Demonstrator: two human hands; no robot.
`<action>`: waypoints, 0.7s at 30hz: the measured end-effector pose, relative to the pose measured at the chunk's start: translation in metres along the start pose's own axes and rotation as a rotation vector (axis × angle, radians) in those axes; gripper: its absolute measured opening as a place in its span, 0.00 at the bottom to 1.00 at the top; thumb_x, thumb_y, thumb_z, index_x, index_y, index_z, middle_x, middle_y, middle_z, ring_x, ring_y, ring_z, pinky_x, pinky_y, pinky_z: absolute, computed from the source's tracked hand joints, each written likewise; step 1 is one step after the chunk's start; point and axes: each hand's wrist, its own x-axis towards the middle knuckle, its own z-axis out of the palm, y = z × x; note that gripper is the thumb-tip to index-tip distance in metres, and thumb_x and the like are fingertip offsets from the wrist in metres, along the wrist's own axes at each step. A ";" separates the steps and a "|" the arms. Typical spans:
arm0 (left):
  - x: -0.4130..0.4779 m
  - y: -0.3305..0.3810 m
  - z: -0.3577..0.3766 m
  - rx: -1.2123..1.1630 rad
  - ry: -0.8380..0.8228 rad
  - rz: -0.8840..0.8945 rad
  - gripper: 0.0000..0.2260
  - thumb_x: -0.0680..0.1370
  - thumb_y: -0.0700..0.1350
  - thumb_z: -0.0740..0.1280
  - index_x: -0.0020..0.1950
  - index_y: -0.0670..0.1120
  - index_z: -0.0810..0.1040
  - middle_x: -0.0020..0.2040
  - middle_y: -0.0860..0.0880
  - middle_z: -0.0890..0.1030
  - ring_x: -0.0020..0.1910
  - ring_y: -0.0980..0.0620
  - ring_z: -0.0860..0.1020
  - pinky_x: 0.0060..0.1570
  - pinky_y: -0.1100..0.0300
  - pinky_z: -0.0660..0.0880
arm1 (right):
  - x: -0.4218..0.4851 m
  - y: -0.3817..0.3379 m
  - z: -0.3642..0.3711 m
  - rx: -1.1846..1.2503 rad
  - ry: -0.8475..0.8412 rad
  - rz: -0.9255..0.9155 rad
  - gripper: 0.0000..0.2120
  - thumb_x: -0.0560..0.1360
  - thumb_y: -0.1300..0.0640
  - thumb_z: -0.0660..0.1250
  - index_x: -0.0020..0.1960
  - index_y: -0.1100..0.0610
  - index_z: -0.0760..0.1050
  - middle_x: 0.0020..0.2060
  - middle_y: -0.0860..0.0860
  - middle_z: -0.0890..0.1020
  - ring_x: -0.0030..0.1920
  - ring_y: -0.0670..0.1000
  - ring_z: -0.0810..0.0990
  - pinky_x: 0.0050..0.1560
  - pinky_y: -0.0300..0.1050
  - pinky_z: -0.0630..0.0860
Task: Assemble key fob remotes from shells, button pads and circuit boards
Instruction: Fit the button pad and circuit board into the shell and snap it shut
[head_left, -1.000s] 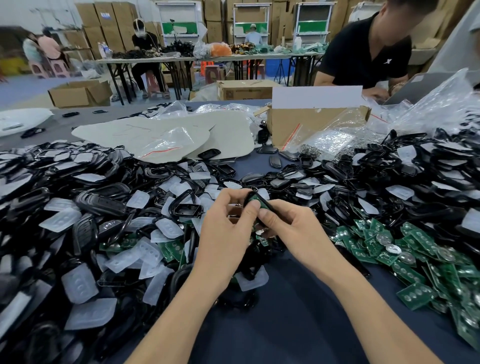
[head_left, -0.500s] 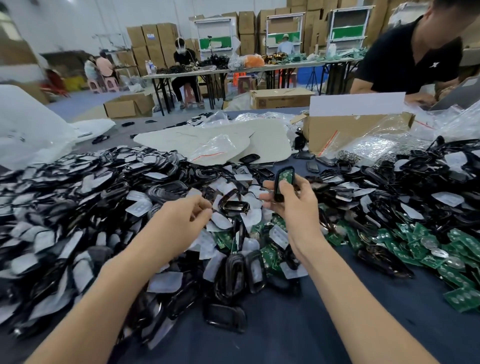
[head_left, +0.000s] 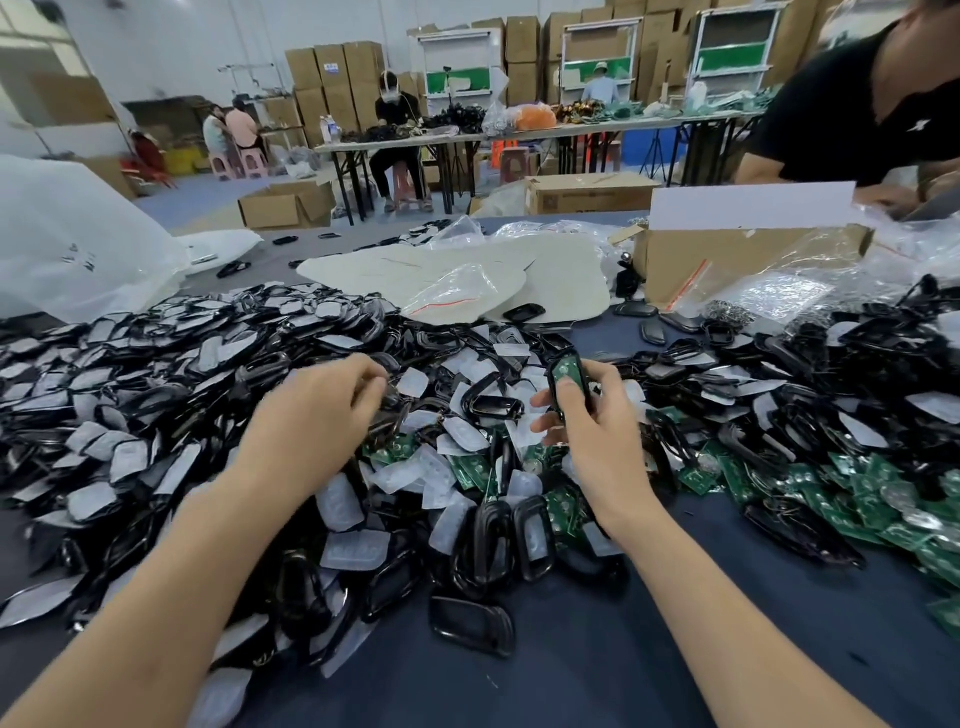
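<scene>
Key fob shell (head_left: 566, 375), black and oval with a green circuit board seated in its open face, was held upright in the right hand (head_left: 597, 431) over the middle of the dark blue table (head_left: 597, 665). It had been there half a second before as well. A second earlier both hands had worked it together, closer to the near edge. The right thumb (head_left: 570, 397) lay across the lower part of the green board, and the other fingers wrapped round the shell's back and side.

The left hand (head_left: 317, 415) had left the shell and reached further out, to its left. It lay palm-down on the heap of black plastic shells and translucent white rubber button pads (head_left: 156, 395), with its fingers curled down into the pile. The fingertips were blurred, so whether they gripped a piece could not be told. Loose green circuit boards (head_left: 852, 493) lay towards the table's right edge.
</scene>
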 end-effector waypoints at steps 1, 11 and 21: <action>0.005 -0.005 -0.001 0.056 0.039 0.002 0.08 0.82 0.49 0.62 0.55 0.51 0.80 0.39 0.54 0.80 0.38 0.50 0.78 0.39 0.54 0.76 | -0.001 0.002 0.000 -0.022 -0.015 -0.009 0.05 0.84 0.57 0.60 0.59 0.51 0.71 0.41 0.51 0.85 0.36 0.49 0.81 0.35 0.40 0.76; 0.048 -0.034 0.000 0.331 -0.318 0.099 0.21 0.81 0.61 0.60 0.73 0.58 0.70 0.69 0.50 0.69 0.69 0.47 0.66 0.68 0.47 0.65 | -0.001 0.006 0.000 -0.083 -0.014 -0.037 0.05 0.84 0.54 0.60 0.57 0.46 0.72 0.43 0.49 0.85 0.37 0.48 0.81 0.35 0.40 0.77; 0.050 -0.023 0.001 0.663 -0.290 0.407 0.17 0.85 0.52 0.52 0.74 0.56 0.67 0.63 0.56 0.78 0.64 0.52 0.74 0.58 0.52 0.76 | 0.003 0.006 -0.002 -0.079 0.012 -0.023 0.06 0.84 0.54 0.60 0.58 0.44 0.72 0.44 0.50 0.85 0.36 0.48 0.81 0.36 0.41 0.76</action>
